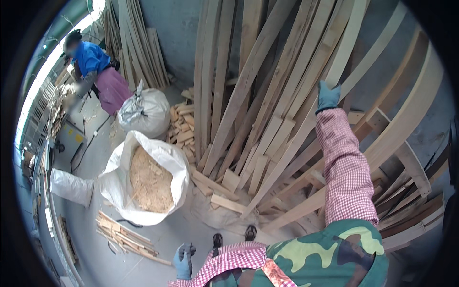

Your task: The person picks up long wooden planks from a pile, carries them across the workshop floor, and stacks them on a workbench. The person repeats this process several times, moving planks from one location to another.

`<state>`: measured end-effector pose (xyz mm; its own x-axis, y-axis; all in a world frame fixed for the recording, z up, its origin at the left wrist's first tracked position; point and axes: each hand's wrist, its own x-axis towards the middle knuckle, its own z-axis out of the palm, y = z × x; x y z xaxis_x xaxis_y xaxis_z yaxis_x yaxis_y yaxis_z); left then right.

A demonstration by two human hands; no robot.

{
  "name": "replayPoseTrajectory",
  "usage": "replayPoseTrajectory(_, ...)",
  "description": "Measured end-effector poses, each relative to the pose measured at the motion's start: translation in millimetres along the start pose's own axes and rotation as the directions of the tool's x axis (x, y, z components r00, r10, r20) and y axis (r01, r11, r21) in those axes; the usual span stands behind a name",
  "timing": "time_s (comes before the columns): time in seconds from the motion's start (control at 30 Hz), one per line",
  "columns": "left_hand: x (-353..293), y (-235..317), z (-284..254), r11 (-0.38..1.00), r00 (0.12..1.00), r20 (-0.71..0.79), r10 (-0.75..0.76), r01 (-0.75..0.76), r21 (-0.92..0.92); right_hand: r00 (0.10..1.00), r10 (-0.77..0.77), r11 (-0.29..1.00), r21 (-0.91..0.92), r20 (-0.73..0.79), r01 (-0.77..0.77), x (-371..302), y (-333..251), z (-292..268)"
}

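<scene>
A grey concrete floor is seen at seven to nine o'clock, and a grey-blue wall at twelve. Daylight is admitted through a bright opening at eleven o'clock. A workbench is placed at ten o'clock, beside the floor's left edge.

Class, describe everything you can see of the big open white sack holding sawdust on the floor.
The large white woven-plastic sack stands upright on the grey floor, its mouth wide open and the rim rolled outward. It is nearly full of pale tan sawdust and shavings. The fabric is crumpled and bulging. A tied white sack stands behind it; a bundle of thin wood strips lies in front. No hand touches it.
</scene>
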<state>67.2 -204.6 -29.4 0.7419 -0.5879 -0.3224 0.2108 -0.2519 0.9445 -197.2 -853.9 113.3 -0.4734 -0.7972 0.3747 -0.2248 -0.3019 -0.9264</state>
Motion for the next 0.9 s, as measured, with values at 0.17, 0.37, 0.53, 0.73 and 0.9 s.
replayPoseTrajectory(0.17, -10, -3, -8, 0.999, 0.999, -0.023, -0.031, 0.032, 0.036, 0.973, -0.186, 0.971, -0.176, -0.138, 0.161, 10, -13, 19)
replayPoseTrajectory(0.37, -31, -5, -7, 0.991, 0.982, -0.140, -0.130, 0.134, 0.021, 0.994, 0.036, 0.983, -0.181, 0.103, -0.017, 50, 12, 50)
replayPoseTrajectory(0.53, -41, -6, 0, 0.987, 0.974, -0.182, -0.136, 0.148, 0.055, 0.978, -0.099, 0.985, -0.119, 0.182, 0.122, 72, 48, 72)
replayPoseTrajectory(0.73, -37, -3, 6, 0.979, 0.969, -0.175, -0.173, 0.189, 0.081, 0.998, -0.059, 0.925, -0.377, -0.002, 0.054, 66, 45, 69)
replayPoseTrajectory(0.9, -30, 0, 3, 0.971, 0.963, -0.175, -0.205, 0.222, 0.086, 1.000, 0.027, 0.959, -0.281, -0.015, -0.030, 38, 21, 48)
